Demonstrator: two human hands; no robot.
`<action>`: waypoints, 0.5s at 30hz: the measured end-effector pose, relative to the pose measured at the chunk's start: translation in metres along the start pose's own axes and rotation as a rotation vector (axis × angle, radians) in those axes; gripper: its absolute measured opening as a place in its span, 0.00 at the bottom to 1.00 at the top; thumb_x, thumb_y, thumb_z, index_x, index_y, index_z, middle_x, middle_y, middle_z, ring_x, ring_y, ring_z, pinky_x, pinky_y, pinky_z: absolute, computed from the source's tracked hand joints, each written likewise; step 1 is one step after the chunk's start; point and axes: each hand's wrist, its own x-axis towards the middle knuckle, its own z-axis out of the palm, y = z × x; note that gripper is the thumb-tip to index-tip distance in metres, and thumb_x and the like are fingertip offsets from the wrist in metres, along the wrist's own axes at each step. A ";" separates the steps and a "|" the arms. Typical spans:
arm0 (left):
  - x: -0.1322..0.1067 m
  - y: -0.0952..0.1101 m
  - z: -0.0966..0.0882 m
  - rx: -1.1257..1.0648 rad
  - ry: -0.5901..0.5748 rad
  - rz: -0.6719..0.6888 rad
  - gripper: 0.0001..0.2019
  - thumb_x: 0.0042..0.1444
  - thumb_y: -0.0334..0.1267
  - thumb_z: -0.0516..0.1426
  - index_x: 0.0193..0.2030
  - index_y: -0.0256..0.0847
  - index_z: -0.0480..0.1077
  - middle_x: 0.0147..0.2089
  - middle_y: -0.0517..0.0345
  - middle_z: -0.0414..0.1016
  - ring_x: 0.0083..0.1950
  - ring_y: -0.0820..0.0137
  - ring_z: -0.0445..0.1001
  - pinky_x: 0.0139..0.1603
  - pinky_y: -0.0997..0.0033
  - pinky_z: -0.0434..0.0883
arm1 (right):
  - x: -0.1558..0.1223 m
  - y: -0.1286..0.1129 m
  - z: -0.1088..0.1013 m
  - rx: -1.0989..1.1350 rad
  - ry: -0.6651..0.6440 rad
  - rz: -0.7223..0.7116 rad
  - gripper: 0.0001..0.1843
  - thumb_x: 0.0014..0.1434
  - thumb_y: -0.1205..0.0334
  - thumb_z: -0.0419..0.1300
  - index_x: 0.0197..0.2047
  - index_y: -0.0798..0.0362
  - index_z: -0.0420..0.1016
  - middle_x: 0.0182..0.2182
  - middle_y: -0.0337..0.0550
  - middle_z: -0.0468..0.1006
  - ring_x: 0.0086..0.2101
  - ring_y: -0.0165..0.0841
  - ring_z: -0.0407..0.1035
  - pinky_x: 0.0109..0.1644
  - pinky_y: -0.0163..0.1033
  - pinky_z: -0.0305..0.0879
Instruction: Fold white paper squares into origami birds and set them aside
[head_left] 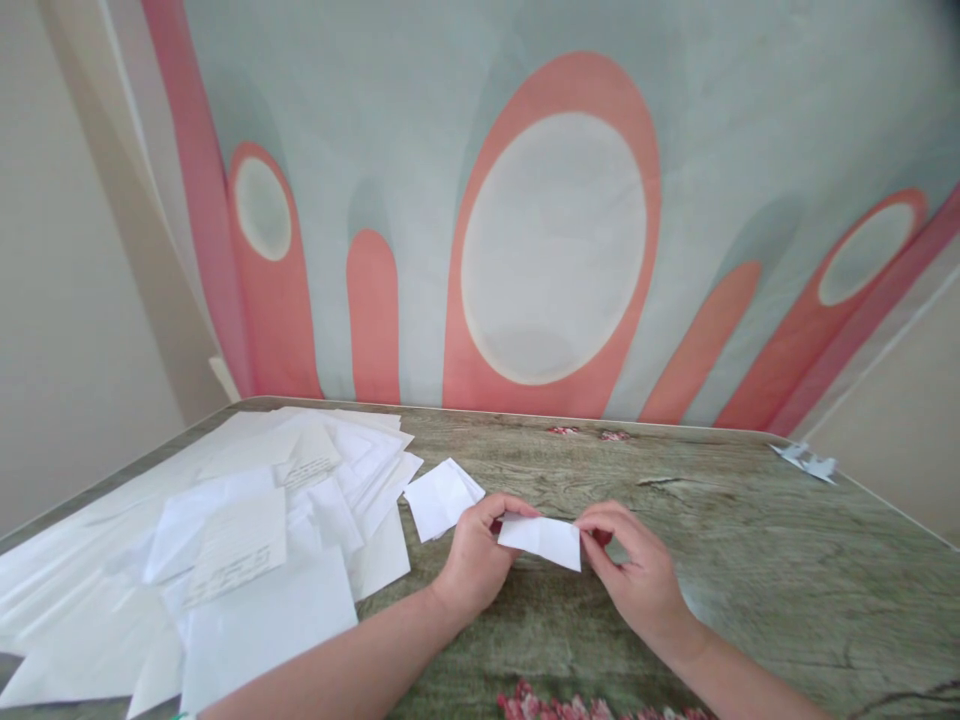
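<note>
Both of my hands hold one small folded white paper (541, 540) just above the table (750, 560). My left hand (476, 560) pinches the paper's left end with thumb and fingers closed. My right hand (634, 570) pinches its right end the same way. A second folded white paper (442, 497) lies flat on the table just left of my left hand.
A loose heap of white sheets and envelopes (247, 540) covers the table's left side. A small crumpled scrap (808, 461) lies at the far right edge. A curtain with pink ovals (555, 240) hangs behind the table. Red flower print (570, 706) shows at the near edge.
</note>
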 end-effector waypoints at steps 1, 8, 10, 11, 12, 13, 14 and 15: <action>0.000 0.000 0.000 0.005 0.007 0.023 0.12 0.41 0.19 0.55 0.32 0.36 0.72 0.33 0.56 0.74 0.35 0.69 0.71 0.36 0.73 0.66 | 0.000 0.000 0.000 -0.001 0.000 0.020 0.05 0.58 0.68 0.54 0.34 0.52 0.70 0.31 0.42 0.70 0.30 0.30 0.64 0.33 0.35 0.61; 0.001 0.004 -0.003 0.031 0.037 0.156 0.10 0.42 0.19 0.57 0.29 0.38 0.73 0.33 0.56 0.72 0.36 0.69 0.72 0.36 0.73 0.66 | -0.003 -0.003 0.003 0.181 -0.053 0.431 0.12 0.60 0.56 0.52 0.41 0.54 0.70 0.25 0.40 0.70 0.25 0.30 0.65 0.29 0.34 0.63; 0.001 0.004 -0.003 0.055 0.030 0.188 0.09 0.44 0.20 0.58 0.29 0.38 0.73 0.33 0.56 0.73 0.36 0.70 0.72 0.36 0.73 0.66 | -0.003 -0.005 0.005 0.275 -0.097 0.531 0.15 0.59 0.53 0.53 0.43 0.55 0.69 0.24 0.39 0.70 0.24 0.30 0.65 0.27 0.33 0.63; 0.000 0.004 -0.003 0.070 0.025 0.200 0.08 0.44 0.22 0.58 0.29 0.38 0.73 0.33 0.56 0.73 0.36 0.70 0.72 0.36 0.73 0.67 | -0.003 -0.005 0.007 0.306 -0.111 0.561 0.16 0.57 0.53 0.54 0.43 0.56 0.70 0.24 0.39 0.70 0.24 0.30 0.66 0.26 0.33 0.64; 0.000 0.005 -0.003 0.084 0.020 0.210 0.07 0.45 0.23 0.59 0.29 0.39 0.73 0.33 0.56 0.73 0.36 0.69 0.72 0.36 0.72 0.67 | -0.003 -0.006 0.009 0.324 -0.120 0.580 0.17 0.56 0.52 0.56 0.42 0.56 0.70 0.25 0.40 0.71 0.24 0.30 0.66 0.26 0.33 0.64; 0.000 0.005 -0.003 0.098 0.018 0.216 0.06 0.45 0.24 0.60 0.29 0.39 0.73 0.33 0.56 0.73 0.37 0.69 0.72 0.37 0.72 0.67 | -0.003 -0.006 0.010 0.330 -0.123 0.590 0.17 0.55 0.52 0.57 0.42 0.56 0.70 0.26 0.40 0.71 0.24 0.30 0.66 0.26 0.33 0.64; 0.000 0.006 -0.004 0.111 0.018 0.220 0.05 0.45 0.26 0.60 0.29 0.39 0.73 0.34 0.55 0.73 0.37 0.69 0.72 0.38 0.72 0.67 | -0.004 -0.006 0.011 0.329 -0.122 0.596 0.17 0.55 0.52 0.57 0.42 0.57 0.71 0.26 0.40 0.72 0.24 0.29 0.66 0.26 0.32 0.64; 0.000 0.006 -0.004 0.125 0.023 0.220 0.05 0.45 0.26 0.61 0.29 0.39 0.74 0.34 0.55 0.72 0.38 0.69 0.72 0.38 0.71 0.67 | -0.004 -0.006 0.012 0.323 -0.121 0.598 0.17 0.54 0.53 0.57 0.42 0.56 0.71 0.26 0.40 0.72 0.24 0.29 0.66 0.25 0.32 0.63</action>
